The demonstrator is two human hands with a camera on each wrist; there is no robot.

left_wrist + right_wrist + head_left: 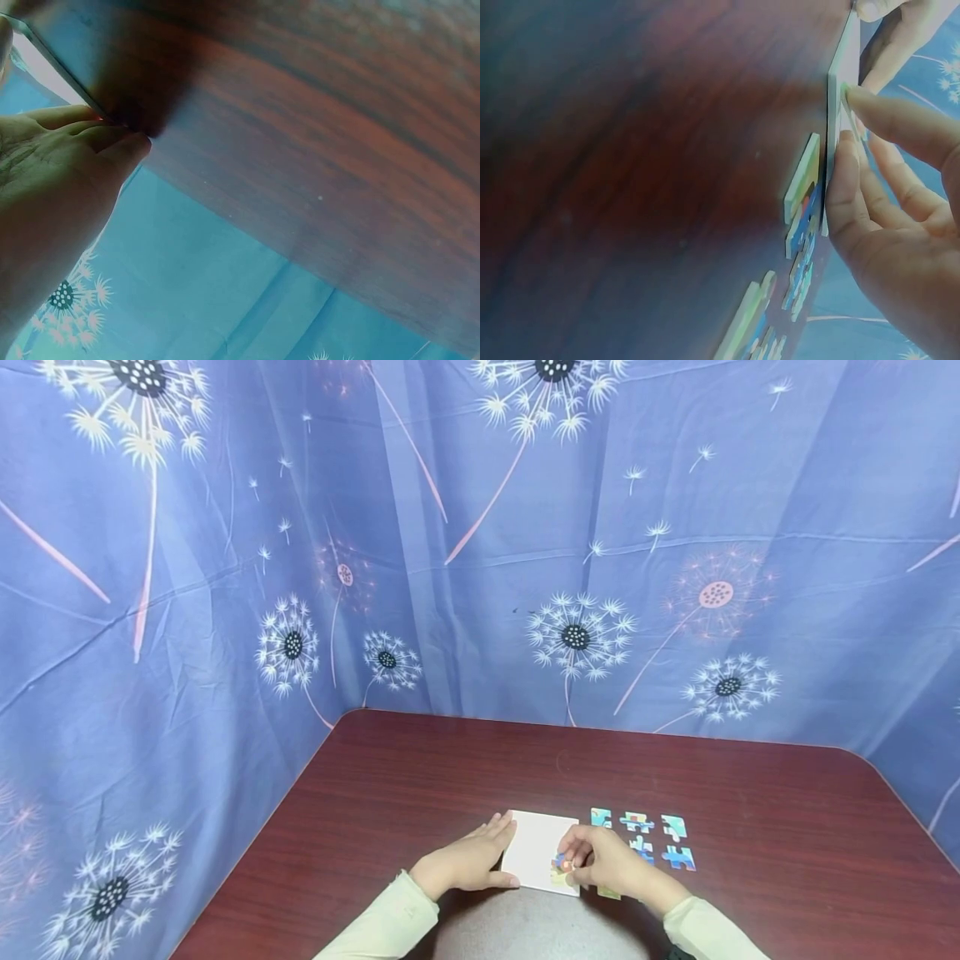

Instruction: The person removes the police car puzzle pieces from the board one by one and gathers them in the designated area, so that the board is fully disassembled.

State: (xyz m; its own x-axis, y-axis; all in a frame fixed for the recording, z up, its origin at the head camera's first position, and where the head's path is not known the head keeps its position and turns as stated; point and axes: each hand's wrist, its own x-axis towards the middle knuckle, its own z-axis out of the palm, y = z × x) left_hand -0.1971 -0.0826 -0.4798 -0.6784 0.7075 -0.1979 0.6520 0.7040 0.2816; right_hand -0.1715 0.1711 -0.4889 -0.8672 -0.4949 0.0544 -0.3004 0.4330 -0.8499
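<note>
A white square board (534,847) lies flat near the table's front edge. My left hand (474,858) rests along its left side, fingers stretched toward the far corner and thumb at the near corner. In the left wrist view, that hand's fingers (112,142) touch the board's edge. My right hand (603,860) pinches a colourful jigsaw puzzle piece (559,875) between thumb and fingers over the board's near right corner. From the right wrist view, the piece appears as a thin tilted edge (847,103); whether it touches the board, I cannot tell.
Several loose puzzle pieces lie in rows right of the board, including a blue one (679,858) and a teal-cornered one (673,827). A yellow-green piece (609,893) is partly hidden under my right hand. A blue dandelion-print curtain (480,635) borders the brown table (450,760).
</note>
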